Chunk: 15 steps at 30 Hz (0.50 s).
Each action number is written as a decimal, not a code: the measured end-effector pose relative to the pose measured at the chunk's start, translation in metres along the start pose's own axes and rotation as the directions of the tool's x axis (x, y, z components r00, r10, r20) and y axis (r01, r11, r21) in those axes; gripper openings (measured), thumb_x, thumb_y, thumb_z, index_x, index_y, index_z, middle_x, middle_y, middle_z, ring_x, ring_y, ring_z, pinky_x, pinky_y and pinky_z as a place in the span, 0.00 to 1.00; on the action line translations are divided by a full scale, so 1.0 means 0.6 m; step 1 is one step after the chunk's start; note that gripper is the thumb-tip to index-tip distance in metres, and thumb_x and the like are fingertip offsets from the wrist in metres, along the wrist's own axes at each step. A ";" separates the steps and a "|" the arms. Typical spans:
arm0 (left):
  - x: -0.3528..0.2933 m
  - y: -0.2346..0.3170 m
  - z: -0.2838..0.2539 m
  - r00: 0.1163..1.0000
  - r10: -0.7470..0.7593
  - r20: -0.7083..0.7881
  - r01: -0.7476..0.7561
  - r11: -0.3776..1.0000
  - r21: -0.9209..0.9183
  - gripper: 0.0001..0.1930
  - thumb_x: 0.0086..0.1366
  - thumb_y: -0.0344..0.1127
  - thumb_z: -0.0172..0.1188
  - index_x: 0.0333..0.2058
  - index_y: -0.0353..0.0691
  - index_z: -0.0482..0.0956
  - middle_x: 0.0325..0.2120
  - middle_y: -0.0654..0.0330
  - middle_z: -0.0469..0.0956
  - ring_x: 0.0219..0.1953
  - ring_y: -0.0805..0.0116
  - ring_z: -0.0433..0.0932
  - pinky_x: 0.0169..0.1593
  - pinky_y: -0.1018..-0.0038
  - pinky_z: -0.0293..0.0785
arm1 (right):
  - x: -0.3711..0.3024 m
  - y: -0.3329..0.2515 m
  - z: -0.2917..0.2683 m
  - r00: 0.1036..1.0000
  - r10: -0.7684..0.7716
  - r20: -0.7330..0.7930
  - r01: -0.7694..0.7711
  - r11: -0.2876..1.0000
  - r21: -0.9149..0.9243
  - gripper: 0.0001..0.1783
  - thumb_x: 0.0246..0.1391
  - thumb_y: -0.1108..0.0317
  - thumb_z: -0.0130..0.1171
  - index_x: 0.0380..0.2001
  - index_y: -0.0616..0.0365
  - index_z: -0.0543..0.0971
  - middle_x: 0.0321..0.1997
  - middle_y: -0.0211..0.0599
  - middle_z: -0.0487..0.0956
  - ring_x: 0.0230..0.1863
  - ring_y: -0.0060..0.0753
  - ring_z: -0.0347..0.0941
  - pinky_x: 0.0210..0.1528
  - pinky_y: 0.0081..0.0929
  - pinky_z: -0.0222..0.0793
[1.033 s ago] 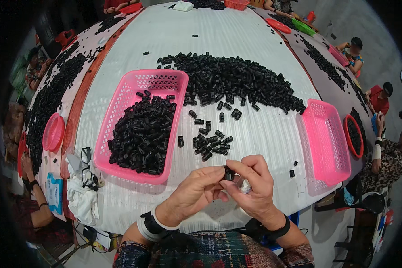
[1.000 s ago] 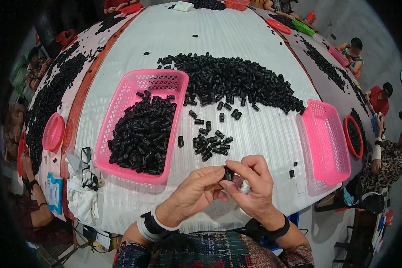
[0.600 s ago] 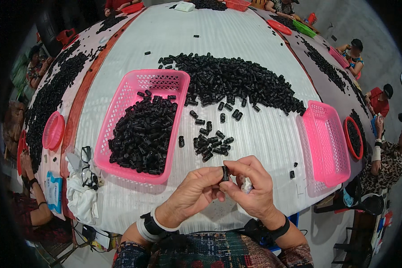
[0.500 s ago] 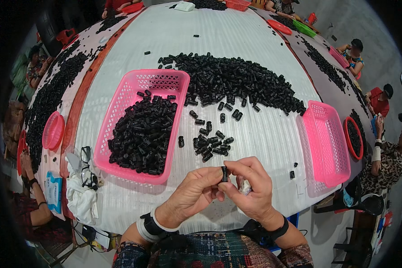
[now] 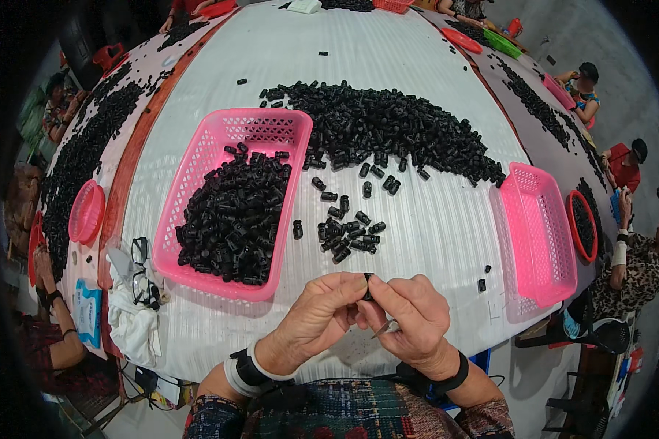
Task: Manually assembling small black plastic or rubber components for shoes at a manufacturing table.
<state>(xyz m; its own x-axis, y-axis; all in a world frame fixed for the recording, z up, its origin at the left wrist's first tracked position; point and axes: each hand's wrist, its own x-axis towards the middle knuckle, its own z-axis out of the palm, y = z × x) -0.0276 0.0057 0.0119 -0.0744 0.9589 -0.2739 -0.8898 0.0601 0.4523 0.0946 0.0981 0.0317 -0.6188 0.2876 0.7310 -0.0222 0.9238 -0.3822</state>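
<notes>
Close in front of me, my left hand (image 5: pixel 311 311) and my right hand (image 5: pixel 417 318) meet, both closed. Between their thumbs and fingertips they pinch one small black cylindrical plastic piece (image 5: pixel 368 284), which looks like a cord lock. A thin, pointed, silvery blade (image 5: pixel 385 329) sticks out from under my right fingers; its handle is hidden in the palm. Just beyond my hands lies a small cluster of similar black pieces (image 5: pixel 350 235). To the left, a pink basket (image 5: pixel 274 282) holds a heap of them, and a large pile (image 5: pixel 395 124) spreads behind.
A pink basket (image 5: pixel 542 241) stands at the right edge, beside a round red basket (image 5: pixel 580 225). Glasses (image 5: pixel 140 274) rest on a white cloth (image 5: pixel 133 329) at left, near a blue-and-white packet (image 5: pixel 88 313). Other people sit along neighbouring tables with more black pieces.
The pinched piece has tilted and is more covered by my fingers. My right hand has turned slightly, baring the silvery blade. The baskets and piles stay put.
</notes>
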 end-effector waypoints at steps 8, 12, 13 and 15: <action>-0.003 -0.001 0.007 0.999 0.052 0.001 -0.052 0.998 0.019 0.08 0.61 0.34 0.51 0.34 0.35 0.74 0.25 0.60 0.74 0.25 0.74 0.72 0.30 0.78 0.69 | -0.005 0.000 -0.001 1.000 -0.029 -0.012 0.029 0.999 -0.017 0.21 0.29 0.78 0.67 0.34 0.62 0.77 0.23 0.34 0.73 0.17 0.26 0.63 0.17 0.20 0.56; -0.004 0.000 0.005 0.998 0.068 0.009 -0.068 0.998 0.012 0.08 0.61 0.33 0.51 0.33 0.35 0.73 0.26 0.60 0.74 0.27 0.74 0.73 0.31 0.78 0.71 | -0.007 0.001 0.000 1.000 -0.030 -0.004 0.030 0.999 -0.023 0.20 0.28 0.79 0.66 0.33 0.62 0.77 0.23 0.34 0.73 0.18 0.26 0.64 0.17 0.20 0.58; -0.004 0.001 0.005 0.997 0.064 0.032 -0.065 0.998 0.007 0.07 0.61 0.33 0.51 0.33 0.35 0.72 0.27 0.60 0.75 0.28 0.74 0.74 0.33 0.78 0.73 | -0.008 0.001 0.001 1.000 -0.029 -0.008 0.029 0.999 -0.016 0.20 0.28 0.79 0.66 0.33 0.62 0.77 0.23 0.34 0.73 0.18 0.26 0.65 0.18 0.19 0.58; -0.003 0.000 0.005 0.998 0.063 0.032 -0.063 0.998 -0.001 0.06 0.61 0.32 0.51 0.33 0.35 0.72 0.28 0.60 0.75 0.29 0.74 0.74 0.33 0.79 0.73 | -0.009 0.001 0.001 1.000 -0.028 -0.013 0.028 1.000 -0.010 0.20 0.28 0.79 0.67 0.32 0.62 0.77 0.23 0.34 0.73 0.18 0.26 0.65 0.18 0.19 0.59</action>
<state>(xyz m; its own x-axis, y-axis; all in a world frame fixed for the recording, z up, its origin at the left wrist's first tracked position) -0.0264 0.0046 0.0151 -0.1155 0.9691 -0.2177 -0.8838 -0.0002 0.4679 0.0975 0.0970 0.0274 -0.6079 0.2648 0.7485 -0.0317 0.9339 -0.3561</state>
